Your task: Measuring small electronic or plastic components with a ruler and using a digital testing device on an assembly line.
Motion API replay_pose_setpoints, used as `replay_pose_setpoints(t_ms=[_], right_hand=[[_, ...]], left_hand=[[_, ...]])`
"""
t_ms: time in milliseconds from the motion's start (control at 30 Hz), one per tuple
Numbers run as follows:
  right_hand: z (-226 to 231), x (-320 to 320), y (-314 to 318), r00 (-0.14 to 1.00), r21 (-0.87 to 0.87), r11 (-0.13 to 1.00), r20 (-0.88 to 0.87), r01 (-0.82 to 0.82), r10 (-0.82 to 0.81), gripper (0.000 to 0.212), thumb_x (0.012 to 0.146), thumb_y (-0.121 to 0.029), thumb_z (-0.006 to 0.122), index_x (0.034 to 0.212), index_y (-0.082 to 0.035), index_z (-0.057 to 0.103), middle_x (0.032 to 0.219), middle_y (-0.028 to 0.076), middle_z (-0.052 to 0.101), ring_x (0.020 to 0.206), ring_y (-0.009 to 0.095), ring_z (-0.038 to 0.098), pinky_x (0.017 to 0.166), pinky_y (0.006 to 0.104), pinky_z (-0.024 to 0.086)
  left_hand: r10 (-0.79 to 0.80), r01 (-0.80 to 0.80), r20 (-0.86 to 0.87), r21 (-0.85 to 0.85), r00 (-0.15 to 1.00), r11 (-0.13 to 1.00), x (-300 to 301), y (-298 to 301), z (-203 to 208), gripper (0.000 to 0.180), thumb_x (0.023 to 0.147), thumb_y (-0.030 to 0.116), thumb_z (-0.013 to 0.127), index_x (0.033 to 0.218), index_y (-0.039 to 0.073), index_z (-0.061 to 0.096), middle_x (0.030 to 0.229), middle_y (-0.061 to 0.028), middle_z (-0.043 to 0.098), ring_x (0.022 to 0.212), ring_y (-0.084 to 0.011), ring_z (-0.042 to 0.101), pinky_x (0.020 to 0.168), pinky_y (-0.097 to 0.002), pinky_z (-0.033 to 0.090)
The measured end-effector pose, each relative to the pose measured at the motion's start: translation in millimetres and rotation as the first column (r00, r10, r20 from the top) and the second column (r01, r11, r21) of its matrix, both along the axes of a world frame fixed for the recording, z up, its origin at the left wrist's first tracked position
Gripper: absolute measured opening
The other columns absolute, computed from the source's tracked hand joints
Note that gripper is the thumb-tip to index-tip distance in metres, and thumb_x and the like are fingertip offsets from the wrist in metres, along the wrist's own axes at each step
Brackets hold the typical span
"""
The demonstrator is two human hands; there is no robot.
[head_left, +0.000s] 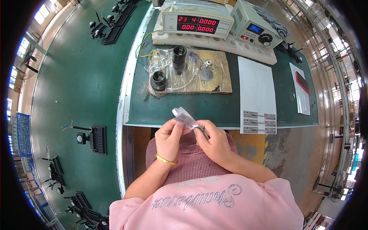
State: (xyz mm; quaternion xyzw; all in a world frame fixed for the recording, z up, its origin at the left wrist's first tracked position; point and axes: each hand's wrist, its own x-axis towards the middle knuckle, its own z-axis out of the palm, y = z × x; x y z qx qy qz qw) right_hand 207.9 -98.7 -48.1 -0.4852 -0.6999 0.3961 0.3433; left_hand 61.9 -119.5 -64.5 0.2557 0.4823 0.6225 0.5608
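In front of my lap, both hands meet around a small white piece with a printed label (185, 118). My left hand (168, 138) pinches its near edge between thumb and fingers; a yellow bangle circles that wrist. My right hand (215, 142) is closed at the piece's right end, gripping a short dark grey strip (202, 132) that may be a cable. Whether the strip joins the white piece is hidden by the fingers. A white label sheet (257, 88) lies to the right, its printed labels near the table's front edge.
A plastic-wrapped board (215, 82) bears two black lamp sockets (179, 59). Behind it are a power meter (197, 24) and a grey power supply (255, 28). A red-edged phone (302, 82) lies at right. On the green surface at left sit several black lamps (98, 140).
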Motion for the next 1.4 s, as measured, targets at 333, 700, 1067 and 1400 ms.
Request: replay_pose_setpoints(t_ms=[333,700,1067,1400], right_hand=[[0.5,0.9,0.7,1.000,-0.029,1.000,-0.003,-0.001,0.001,0.020,0.086,-0.010,0.063,0.103,-0.002,0.058,0.072,0.016,0.064,0.062,0.031,0.065,0.054,0.0364,0.050],[3.6,-10.3,18.7,0.883,-0.500,0.807,-0.466,-0.314,0.055,0.014,0.097,-0.009,0.050,0.105,0.001,0.053,0.075,0.005,0.059,0.066,0.010,0.058,0.060,0.0235,0.049],[24.5,-74.8,52.8,0.913,-0.343,0.854,-0.262,-0.391,0.312,0.011,0.094,-0.012,0.055,0.095,-0.001,0.057,0.071,0.003,0.058,0.059,0.007,0.054,0.055,0.0224,0.045],[73.9,-185.9,93.3,0.784,0.308,0.723,0.301,-0.618,0.542,0.011,0.087,-0.014,0.062,0.092,-0.005,0.060,0.070,0.012,0.062,0.062,0.027,0.061,0.056,0.0335,0.046]], left_hand=[[-0.007,0.007,-0.012,-0.015,1.000,1.000,0.3,0.1,-1.3,0.019,0.095,0.007,0.054,0.105,-0.005,0.065,0.092,-0.0083,0.069,0.082,-0.0117,0.065,0.075,-0.0242,0.054],[0.005,-0.003,0.031,-0.068,1.000,0.998,-18.6,-4.1,-1.3,0.019,0.095,0.010,0.055,0.105,-0.004,0.065,0.090,-0.0090,0.068,0.078,-0.0129,0.064,0.072,-0.0253,0.054],[0.369,-0.365,-0.083,0.057,0.926,0.929,-145.3,-60.1,3.1,0.021,0.098,0.016,0.051,0.108,0.000,0.060,0.089,-0.0079,0.065,0.081,-0.0148,0.062,0.075,-0.0285,0.051],[0.615,-0.683,-0.558,0.114,0.557,0.722,-249.0,-70.8,26.1,0.030,0.096,0.016,0.054,0.122,0.002,0.061,0.110,-0.0058,0.065,0.078,-0.0064,0.056,0.065,-0.0214,0.047]])
